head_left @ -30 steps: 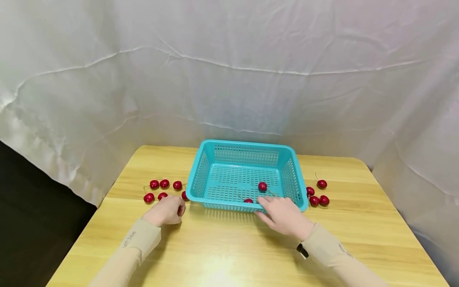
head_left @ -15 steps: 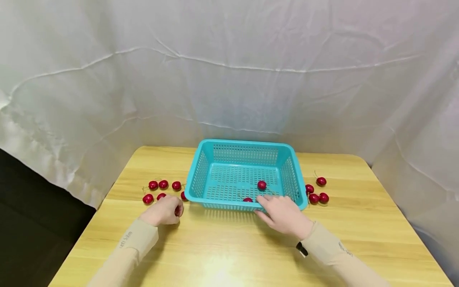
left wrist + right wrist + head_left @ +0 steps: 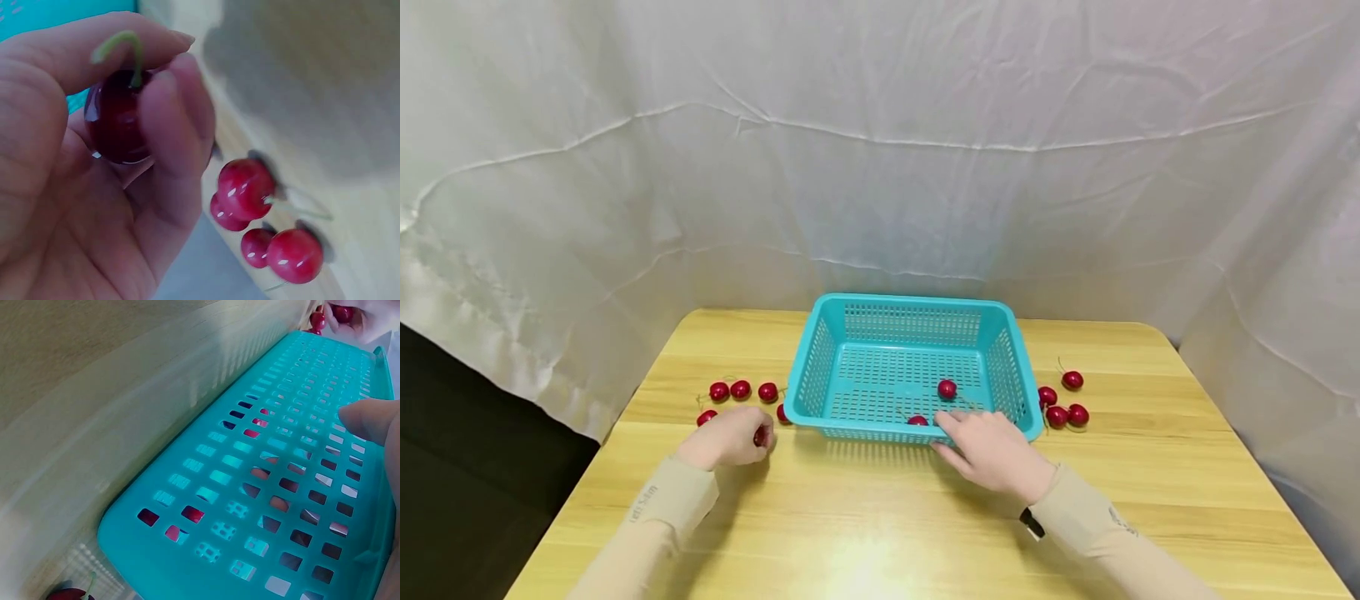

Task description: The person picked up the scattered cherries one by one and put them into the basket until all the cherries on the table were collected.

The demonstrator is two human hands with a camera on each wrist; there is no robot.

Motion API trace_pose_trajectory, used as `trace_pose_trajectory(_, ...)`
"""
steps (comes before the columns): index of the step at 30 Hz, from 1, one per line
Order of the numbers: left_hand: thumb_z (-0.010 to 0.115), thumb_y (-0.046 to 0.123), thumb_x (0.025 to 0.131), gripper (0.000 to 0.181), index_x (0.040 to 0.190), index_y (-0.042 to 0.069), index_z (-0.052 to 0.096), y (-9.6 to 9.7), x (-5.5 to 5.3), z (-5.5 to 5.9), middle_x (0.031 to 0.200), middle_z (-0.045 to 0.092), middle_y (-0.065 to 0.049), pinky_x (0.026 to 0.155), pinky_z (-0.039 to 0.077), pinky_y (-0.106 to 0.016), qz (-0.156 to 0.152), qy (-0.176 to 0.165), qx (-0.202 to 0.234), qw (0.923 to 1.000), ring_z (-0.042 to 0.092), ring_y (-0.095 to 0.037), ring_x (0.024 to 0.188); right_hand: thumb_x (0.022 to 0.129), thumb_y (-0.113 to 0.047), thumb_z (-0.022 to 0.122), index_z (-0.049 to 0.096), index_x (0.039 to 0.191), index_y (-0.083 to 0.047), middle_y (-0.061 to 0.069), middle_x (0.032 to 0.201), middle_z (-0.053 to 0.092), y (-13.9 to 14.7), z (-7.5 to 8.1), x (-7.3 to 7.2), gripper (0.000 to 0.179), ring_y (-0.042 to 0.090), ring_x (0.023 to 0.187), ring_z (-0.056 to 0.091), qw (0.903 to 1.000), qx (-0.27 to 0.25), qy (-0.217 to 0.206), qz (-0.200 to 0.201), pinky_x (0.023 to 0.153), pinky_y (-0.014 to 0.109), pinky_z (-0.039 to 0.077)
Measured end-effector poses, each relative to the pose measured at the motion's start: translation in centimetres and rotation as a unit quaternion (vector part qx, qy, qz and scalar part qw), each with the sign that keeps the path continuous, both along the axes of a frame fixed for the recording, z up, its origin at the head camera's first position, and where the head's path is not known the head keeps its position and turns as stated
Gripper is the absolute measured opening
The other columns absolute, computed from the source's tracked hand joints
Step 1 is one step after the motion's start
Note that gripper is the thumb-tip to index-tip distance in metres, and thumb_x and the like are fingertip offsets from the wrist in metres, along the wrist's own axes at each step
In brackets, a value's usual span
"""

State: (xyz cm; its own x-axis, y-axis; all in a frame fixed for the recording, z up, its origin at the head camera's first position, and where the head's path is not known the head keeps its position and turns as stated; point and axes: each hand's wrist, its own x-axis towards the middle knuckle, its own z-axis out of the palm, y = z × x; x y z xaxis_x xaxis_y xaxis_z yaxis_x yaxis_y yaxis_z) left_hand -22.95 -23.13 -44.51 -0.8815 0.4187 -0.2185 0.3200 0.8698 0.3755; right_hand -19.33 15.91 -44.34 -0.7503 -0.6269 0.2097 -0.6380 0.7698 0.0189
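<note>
My left hand (image 3: 730, 437) hovers over the table left of the basket. Its thumb and fingers pinch a dark red cherry (image 3: 119, 119), whose bent green stem shows in the left wrist view. Several loose cherries (image 3: 741, 389) lie just beyond that hand, one partly under the basket's left rim. With the thumb outside and the fingers over the near rim, my right hand (image 3: 996, 450) grips the turquoise plastic basket (image 3: 917, 327). Inside the basket are two cherries, one on its floor (image 3: 947, 389) and another (image 3: 917, 421) partly hidden by the near rim.
Several more cherries (image 3: 1057, 416) lie close to the basket's right side. The wooden table (image 3: 865, 517) has pale fabric (image 3: 880, 183) hanging behind it and at its sides. Something black (image 3: 475, 475) is at the lower left.
My left hand has shifted a little to the left with the cherry in it and now covers one of the loose cherries. The right hand and basket have stayed in place.
</note>
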Motion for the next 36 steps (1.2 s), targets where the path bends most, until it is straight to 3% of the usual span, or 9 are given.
trace_pose_trajectory(10,0.062,0.000,0.083,0.015,0.075,0.013,0.058,0.0,-1.3,3.8,0.069,0.053,0.001,0.062,0.038,-0.026,-0.003,0.088,0.038,0.9954,0.048,-0.013,0.062,0.097,-0.036,0.063,0.056,0.097,-0.018,-0.007,0.074,0.059,-0.3,0.0,0.3,0.019,0.006,0.055,0.043,0.9999,0.001,-0.010,-0.004,0.042,0.015,0.027)
trace_pose_trajectory(15,0.060,0.002,0.087,0.012,0.080,0.011,0.055,1.1,-1.8,5.5,0.068,0.053,-0.001,0.059,0.040,-0.026,0.011,0.123,0.065,0.9903,0.049,-0.013,0.057,0.096,-0.035,0.064,0.056,0.096,-0.018,-0.007,0.073,0.057,-0.4,0.2,0.3,0.019,0.006,0.053,0.041,1.0000,-0.001,-0.008,-0.005,0.042,0.015,0.026)
trace_pose_trajectory(20,0.062,0.003,0.088,0.012,0.084,0.011,0.055,2.9,-2.1,6.4,0.072,0.051,-0.001,0.062,0.039,-0.028,0.011,0.169,0.078,0.9824,0.047,-0.016,0.066,0.096,-0.034,0.064,0.056,0.096,-0.017,-0.007,0.072,0.056,-0.4,0.1,0.2,0.019,0.006,0.053,0.041,1.0000,-0.002,-0.005,-0.002,0.042,0.015,0.026)
trace_pose_trajectory(28,0.068,0.007,0.089,0.012,0.088,0.011,0.057,5.8,-2.7,7.3,0.076,0.055,-0.002,0.065,0.042,-0.029,-0.004,0.195,0.071,0.9782,0.050,-0.018,0.070,0.095,-0.032,0.066,0.056,0.095,-0.017,-0.007,0.071,0.055,-0.3,0.2,0.1,0.018,0.006,0.052,0.037,1.0000,0.001,0.003,0.003,0.041,0.015,0.022)
trace_pose_trajectory(36,0.063,0.008,0.091,0.006,0.092,0.012,0.058,8.8,-4.4,8.5,0.078,0.057,-0.001,0.066,0.043,-0.029,-0.040,0.166,0.045,0.9843,0.052,-0.017,0.072,0.093,-0.029,0.069,0.056,0.095,-0.017,-0.007,0.070,0.057,-0.1,0.0,0.1,0.018,0.006,0.050,0.039,0.9998,-0.006,0.018,0.005,0.040,0.014,0.022)
